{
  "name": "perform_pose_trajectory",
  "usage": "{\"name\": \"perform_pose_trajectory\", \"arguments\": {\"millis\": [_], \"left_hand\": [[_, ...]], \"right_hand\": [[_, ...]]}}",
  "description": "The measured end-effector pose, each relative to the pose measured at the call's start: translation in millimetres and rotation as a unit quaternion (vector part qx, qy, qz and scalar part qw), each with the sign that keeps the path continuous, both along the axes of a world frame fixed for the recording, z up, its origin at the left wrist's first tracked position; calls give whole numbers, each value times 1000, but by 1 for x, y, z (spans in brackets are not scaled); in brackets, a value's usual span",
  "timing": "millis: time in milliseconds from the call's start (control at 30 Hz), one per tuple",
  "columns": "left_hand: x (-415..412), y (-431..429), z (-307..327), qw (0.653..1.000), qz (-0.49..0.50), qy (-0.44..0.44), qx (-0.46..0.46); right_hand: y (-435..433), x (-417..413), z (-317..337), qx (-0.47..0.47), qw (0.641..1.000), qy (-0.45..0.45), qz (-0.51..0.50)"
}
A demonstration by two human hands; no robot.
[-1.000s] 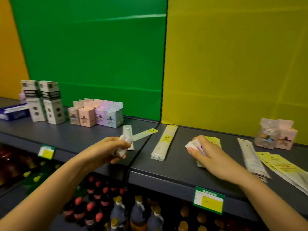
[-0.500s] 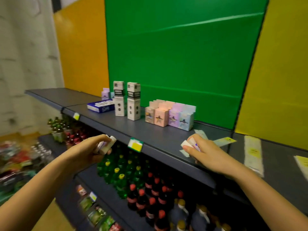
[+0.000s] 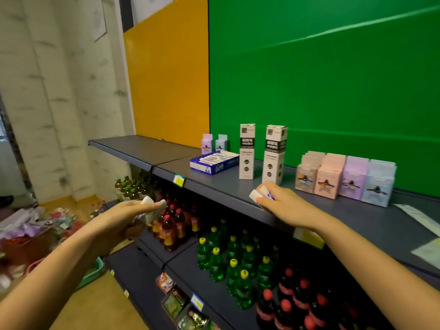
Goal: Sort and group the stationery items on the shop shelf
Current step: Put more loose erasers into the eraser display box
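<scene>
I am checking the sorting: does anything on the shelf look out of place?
Yes. A purple box and a pale blue box stand behind the blue tray, apart from the matching row of boxes at right.

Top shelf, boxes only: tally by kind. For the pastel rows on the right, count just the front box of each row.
Tall white boxes: 2
Blue open box: 1
Small pastel boxes behind the blue open box: 2
Front pastel boxes of the right-hand rows: 4
Total: 9
</scene>
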State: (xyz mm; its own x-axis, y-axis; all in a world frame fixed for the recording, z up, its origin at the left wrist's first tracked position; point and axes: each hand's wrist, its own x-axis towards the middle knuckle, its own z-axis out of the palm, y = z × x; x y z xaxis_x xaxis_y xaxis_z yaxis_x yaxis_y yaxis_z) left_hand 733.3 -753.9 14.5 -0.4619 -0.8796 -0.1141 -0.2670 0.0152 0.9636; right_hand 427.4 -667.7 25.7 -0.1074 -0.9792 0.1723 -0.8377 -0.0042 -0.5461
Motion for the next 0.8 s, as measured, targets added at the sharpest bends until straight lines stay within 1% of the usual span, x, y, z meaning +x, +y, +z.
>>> {"name": "perform_pose_trajectory", "arguments": {"millis": [167,300,467,600,800], "left_hand": [[23,-56,0,1000,-3,0,-29],[26,-112,2,999,-18,-2,-46],[7,-185,15,997,-50,-2,-63],[-17,-250,38,993,-76,-36,-86],[-51,-318,45,987,-100,-27,-124]], "right_hand": [[-77,23,9,2,999,31,19],[-142,31,11,-9,999,40,5],[-211,31,16,-18,998,56,-4],[-267,27,31,-18,997,73,-30],[-310,25,38,-18,994,90,-67]]}}
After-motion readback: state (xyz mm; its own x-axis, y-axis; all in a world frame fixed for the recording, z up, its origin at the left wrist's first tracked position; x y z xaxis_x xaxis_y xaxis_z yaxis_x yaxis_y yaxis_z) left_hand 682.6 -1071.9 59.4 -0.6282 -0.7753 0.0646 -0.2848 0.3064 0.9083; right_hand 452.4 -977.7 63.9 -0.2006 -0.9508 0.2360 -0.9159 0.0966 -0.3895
